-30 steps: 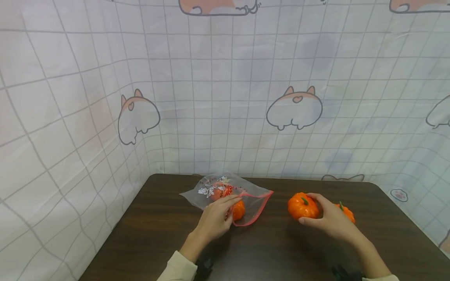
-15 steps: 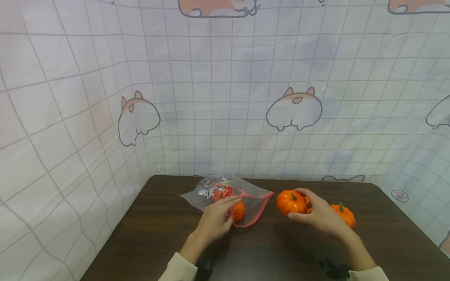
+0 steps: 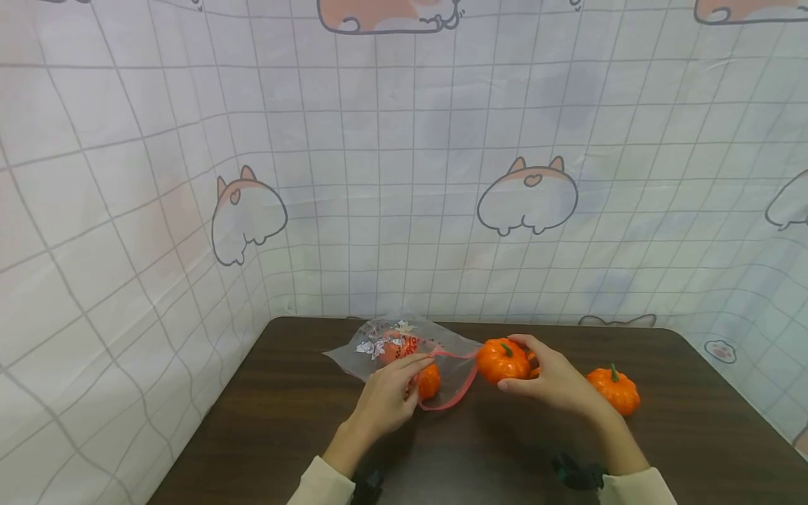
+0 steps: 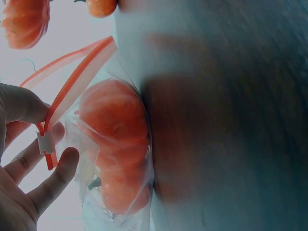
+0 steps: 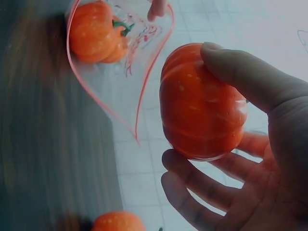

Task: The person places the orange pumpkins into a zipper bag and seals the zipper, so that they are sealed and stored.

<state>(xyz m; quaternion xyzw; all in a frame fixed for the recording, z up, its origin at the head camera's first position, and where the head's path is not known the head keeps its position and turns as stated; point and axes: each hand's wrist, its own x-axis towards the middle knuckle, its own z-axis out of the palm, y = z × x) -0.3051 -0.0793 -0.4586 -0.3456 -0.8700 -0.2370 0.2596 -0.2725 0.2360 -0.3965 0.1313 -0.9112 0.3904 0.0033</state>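
A clear zip bag (image 3: 445, 389) with a red-edged mouth lies at the table's middle. Inside it are small orange toy pumpkins (image 4: 115, 120), at least two, pressed against the film. My left hand (image 3: 386, 394) pinches the red rim between thumb and fingers, beside a white slider (image 4: 45, 143). Another orange pumpkin (image 5: 199, 106) with a green stem is in my right hand (image 3: 555, 379), gripped between thumb and fingers. In the head view this pumpkin overlaps the right corner of the bag's mouth. The bag's mouth gapes in the right wrist view.
One more orange pumpkin (image 3: 614, 391) stands on the dark wooden table (image 3: 284, 407), to the right of my right hand. A white gridded cloth (image 3: 404, 175) with cartoon dogs hangs behind the table and along its left side.
My right hand has carried its pumpkin left, up to the bag's mouth. The pumpkin left on the right is now fully uncovered. My left hand and the bag have stayed put.
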